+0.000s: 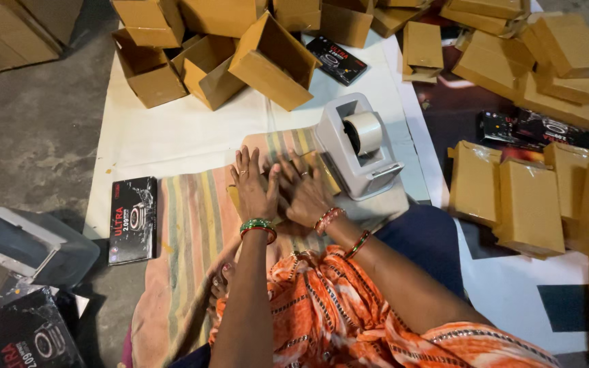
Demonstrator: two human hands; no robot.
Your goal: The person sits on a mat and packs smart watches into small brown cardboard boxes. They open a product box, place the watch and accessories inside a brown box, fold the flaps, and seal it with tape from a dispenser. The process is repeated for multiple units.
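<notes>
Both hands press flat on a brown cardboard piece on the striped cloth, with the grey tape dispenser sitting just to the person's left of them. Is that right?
Not quite: the grey tape dispenser sits to the person's right of the hands, not the left. The head view shows it. The rest holds: the left hand and right hand press flat on a brown cardboard piece on the striped cloth.

Lighting, head view: we record even, fairly bright light from overhead, strongest on the white sheet and the grey tape dispenser. We note dim corners at the concrete floor, upper left. Shadows: soft and short beneath the cardboard boxes. Glare: mild sheen on the tape roll. Focus: sharp centrally; we see wide-angle stretching at the edges.
</notes>
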